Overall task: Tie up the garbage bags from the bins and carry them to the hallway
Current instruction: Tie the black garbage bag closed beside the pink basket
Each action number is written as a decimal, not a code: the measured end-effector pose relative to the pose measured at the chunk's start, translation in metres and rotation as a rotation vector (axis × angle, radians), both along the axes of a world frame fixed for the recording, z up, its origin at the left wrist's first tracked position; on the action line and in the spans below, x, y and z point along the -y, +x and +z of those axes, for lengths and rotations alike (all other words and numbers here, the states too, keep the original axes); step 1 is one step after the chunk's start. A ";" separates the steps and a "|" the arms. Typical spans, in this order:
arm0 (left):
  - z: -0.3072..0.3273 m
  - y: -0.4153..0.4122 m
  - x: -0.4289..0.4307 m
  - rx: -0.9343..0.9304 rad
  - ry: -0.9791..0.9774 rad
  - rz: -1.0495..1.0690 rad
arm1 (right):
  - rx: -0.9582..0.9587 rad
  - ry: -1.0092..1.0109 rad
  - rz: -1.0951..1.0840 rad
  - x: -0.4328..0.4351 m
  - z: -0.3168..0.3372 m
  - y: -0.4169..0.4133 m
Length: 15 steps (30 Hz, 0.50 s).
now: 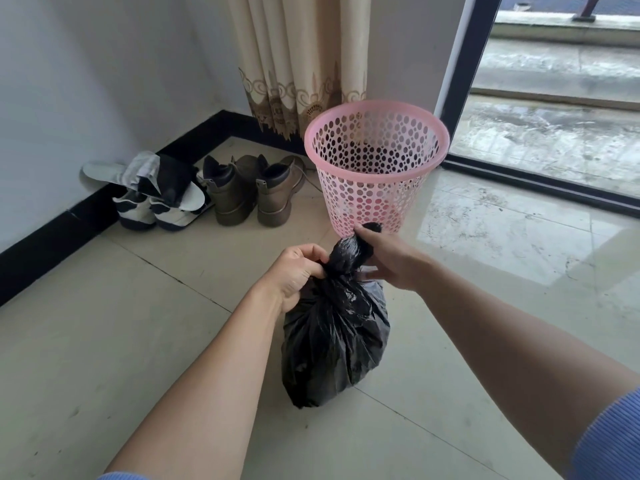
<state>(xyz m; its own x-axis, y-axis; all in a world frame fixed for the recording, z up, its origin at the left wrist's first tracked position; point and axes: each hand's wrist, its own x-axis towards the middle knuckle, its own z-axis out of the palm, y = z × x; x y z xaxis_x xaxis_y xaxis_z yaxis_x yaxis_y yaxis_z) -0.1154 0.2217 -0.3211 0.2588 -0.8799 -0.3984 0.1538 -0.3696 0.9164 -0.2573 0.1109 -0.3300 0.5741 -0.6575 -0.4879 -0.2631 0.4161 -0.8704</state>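
Note:
A full black garbage bag [334,341] stands on the tiled floor in front of me, its neck twisted into a bunch. My left hand [298,271] grips the neck from the left side. My right hand [388,258] holds the twisted top end of the bag, with the black plastic wrapped around its fingers. A pink perforated plastic bin [375,168] stands just beyond the bag, upright, with no bag inside it.
A pair of brown boots [249,192], white sneakers [152,209] and slippers sit by the wall at the left. A beige curtain [298,64] hangs behind the bin. A dark-framed glass door [464,81] to a wet balcony is at the right.

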 end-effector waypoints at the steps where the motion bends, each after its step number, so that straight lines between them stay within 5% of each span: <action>1: 0.001 0.001 0.000 0.003 -0.003 -0.002 | -0.045 -0.055 0.035 -0.003 -0.003 0.001; 5: -0.002 0.005 0.008 0.286 0.011 0.033 | -0.180 -0.191 0.150 -0.009 -0.008 0.005; 11: -0.013 0.003 0.002 0.965 0.219 0.144 | -0.167 -0.038 0.228 -0.019 -0.019 0.009; 13: -0.019 -0.001 -0.003 0.986 0.313 0.211 | -0.148 0.028 0.220 -0.020 -0.024 0.009; 15: -0.024 0.002 -0.002 0.723 0.331 0.353 | -0.116 0.081 0.172 -0.019 -0.026 0.008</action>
